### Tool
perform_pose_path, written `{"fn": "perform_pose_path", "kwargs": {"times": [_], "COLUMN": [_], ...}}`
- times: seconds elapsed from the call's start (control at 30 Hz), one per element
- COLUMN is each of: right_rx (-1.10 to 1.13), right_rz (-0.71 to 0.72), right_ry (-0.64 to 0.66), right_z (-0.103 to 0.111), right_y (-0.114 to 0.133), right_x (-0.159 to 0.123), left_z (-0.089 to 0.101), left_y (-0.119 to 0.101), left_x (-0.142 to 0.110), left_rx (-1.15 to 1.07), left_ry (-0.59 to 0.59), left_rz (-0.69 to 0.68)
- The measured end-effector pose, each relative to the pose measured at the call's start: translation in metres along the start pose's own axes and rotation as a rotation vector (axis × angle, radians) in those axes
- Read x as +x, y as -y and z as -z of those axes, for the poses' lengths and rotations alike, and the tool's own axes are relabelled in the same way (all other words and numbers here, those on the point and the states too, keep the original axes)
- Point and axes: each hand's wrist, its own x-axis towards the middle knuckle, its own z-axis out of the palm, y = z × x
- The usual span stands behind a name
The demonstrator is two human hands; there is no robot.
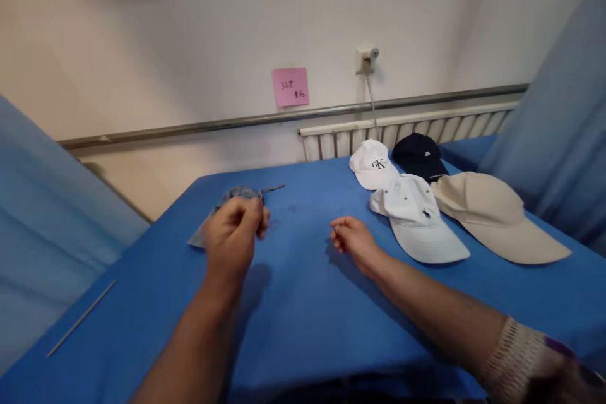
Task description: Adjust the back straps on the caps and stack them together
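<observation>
My left hand [234, 227] is closed in a pinch over a grey-blue cap [222, 205] that lies on the left part of the blue table [293, 303]. The cap's strap sticks out toward the right behind the hand. My right hand [353, 240] rests on the cloth at the middle with its fingers curled in; I see nothing in it. To its right lie several caps: a white cap with a small logo [419, 221], a white cap with black letters [374, 164], a dark navy cap [419, 154] and a beige cap [492, 214].
A white radiator [402, 132] and a metal rail run along the wall behind the table. A pink sticky note [290, 86] and a wall socket [367, 60] with a cord are above. Blue curtains [558, 113] hang at both sides. A thin rod [80, 319] lies at the left.
</observation>
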Motion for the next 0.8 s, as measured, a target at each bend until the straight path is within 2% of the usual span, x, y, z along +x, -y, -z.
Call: {"fn": "perform_pose_path", "kwargs": {"times": [0.07,0.13,0.23,0.3,0.37,0.47,0.63,0.73,0.8], "right_rx": [-0.188,-0.389,-0.522,-0.487,-0.422,-0.404,-0.415,-0.307,-0.253], "right_rz": [0.074,0.190,0.297,0.288,0.243,0.236,0.282,0.274,0.303], "right_ry": [-0.038,-0.017,0.139,0.227,0.246,0.233,0.222,0.097,-0.043], "right_z": [-0.014,-0.017,-0.009,-0.004,-0.001,-0.001,-0.005,-0.005,-0.002], "right_y": [-0.013,-0.027,-0.045,-0.051,-0.054,-0.054,-0.056,-0.055,-0.052], "right_x": [0.026,0.043,0.055,0.059,0.062,0.064,0.061,0.061,0.063], "left_z": [-0.004,-0.006,-0.003,-0.003,-0.007,-0.016,-0.022,-0.029,-0.038], "left_y": [0.037,0.081,0.135,0.155,0.163,0.165,0.162,0.147,0.131], "left_x": [0.024,0.042,0.055,0.058,0.062,0.070,0.070,0.060,0.047], "left_rx": [0.209,0.467,0.801,0.923,1.013,1.121,1.071,0.945,0.849], "left_ry": [0.008,0.004,0.066,0.164,0.249,0.299,0.215,0.201,0.265], "left_rz": [0.147,0.276,0.317,0.287,0.254,0.209,0.102,-0.010,-0.103]}}
